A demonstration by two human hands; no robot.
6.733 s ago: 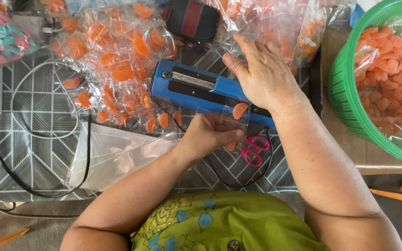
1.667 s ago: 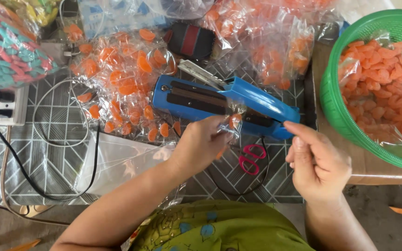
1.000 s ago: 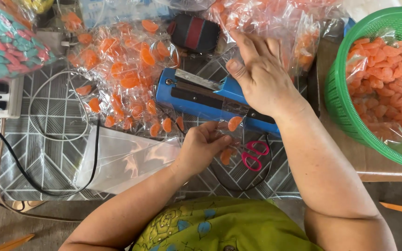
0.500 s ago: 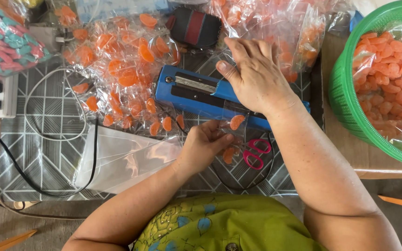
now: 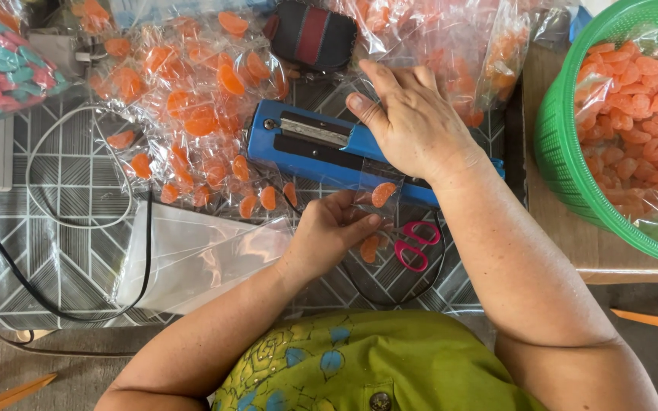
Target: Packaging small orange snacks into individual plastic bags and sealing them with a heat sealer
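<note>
Since a second ago, my right hand point(image 5: 413, 125) stays pressing down the blue heat sealer point(image 5: 310, 148).
My left hand point(image 5: 329, 232) pinches the small candy bag point(image 5: 378, 205) at its jaw.

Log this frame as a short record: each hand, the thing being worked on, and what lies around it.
right hand: palm down on the blue sealer, its arm closed
left hand: holds a small clear bag with orange sweets at the sealer's near edge
scissors: pink handles, on the mat beside the bag
left of sealer: sealed sweet bags, empty clear bags
right: green basket of orange sweets
</note>
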